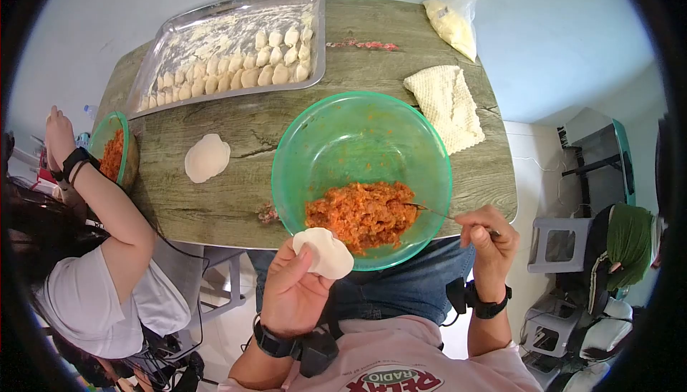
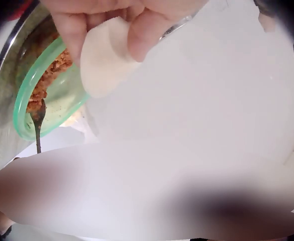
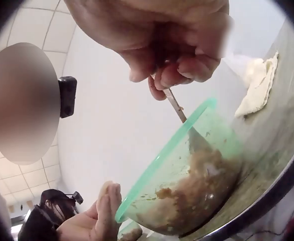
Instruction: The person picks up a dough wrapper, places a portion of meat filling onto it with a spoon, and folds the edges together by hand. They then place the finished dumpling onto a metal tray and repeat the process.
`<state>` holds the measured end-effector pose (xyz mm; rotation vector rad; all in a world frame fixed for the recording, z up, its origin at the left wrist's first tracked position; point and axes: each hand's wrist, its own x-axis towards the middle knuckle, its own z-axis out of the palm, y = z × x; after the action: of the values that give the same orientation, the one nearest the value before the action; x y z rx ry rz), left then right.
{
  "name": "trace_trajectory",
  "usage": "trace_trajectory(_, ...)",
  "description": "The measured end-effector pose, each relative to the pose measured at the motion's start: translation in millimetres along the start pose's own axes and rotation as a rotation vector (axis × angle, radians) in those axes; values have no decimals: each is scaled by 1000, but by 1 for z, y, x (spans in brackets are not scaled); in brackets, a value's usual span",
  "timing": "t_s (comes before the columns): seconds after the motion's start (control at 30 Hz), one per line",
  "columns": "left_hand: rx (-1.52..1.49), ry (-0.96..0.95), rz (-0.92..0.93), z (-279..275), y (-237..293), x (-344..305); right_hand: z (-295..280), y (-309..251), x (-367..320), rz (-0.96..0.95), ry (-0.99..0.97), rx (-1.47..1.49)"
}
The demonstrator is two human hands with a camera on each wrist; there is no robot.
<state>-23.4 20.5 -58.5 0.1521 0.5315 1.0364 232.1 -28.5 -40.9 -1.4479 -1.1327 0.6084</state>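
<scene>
My left hand (image 1: pixel 292 292) holds a round white dumpling wrapper (image 1: pixel 328 254) between thumb and fingers, at the near rim of a green translucent bowl (image 1: pixel 290 141). In the left wrist view the wrapper (image 2: pixel 104 63) curves slightly and bears no filling on the side that shows. My right hand (image 1: pixel 489 240) grips the handle of a metal spoon (image 1: pixel 438 213). The spoon's head dips into the orange-red minced filling (image 1: pixel 361 214) in the lower part of the bowl. Seen from the right wrist, the handle (image 3: pixel 175 105) slants down from curled fingers into the bowl.
Another wrapper (image 1: pixel 207 158) lies flat on the wooden table (image 1: pixel 243 123). A floured metal tray (image 1: pixel 318 27) with rows of dumplings stands behind. A cream cloth (image 1: pixel 447 109) and a plastic bag (image 1: pixel 454 27) are at right. At left, another person's arm (image 1: pixel 107 199) is beside a second bowl (image 1: pixel 127 156).
</scene>
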Motion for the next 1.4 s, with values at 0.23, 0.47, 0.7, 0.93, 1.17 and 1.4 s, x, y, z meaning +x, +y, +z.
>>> trace_trajectory(0.23,29,-46,-7,-1,0,2,-10,1,2,-2,-119,-18)
trace_trajectory(0.47,63,-11,-2,3,1,5,-23,1,19,21,-259,36)
trace_trajectory(0.7,82,22,15,5,-2,10,-11,2,20,209,-244,141)
trace_trajectory(0.93,79,20,30,4,-3,10,1,-2,24,314,-116,123)
trace_trajectory(1.17,103,-25,-9,14,1,6,6,-10,27,462,21,250)
trace_trajectory(1.4,-25,-36,-159,33,-6,0,2,-2,22,467,111,552)
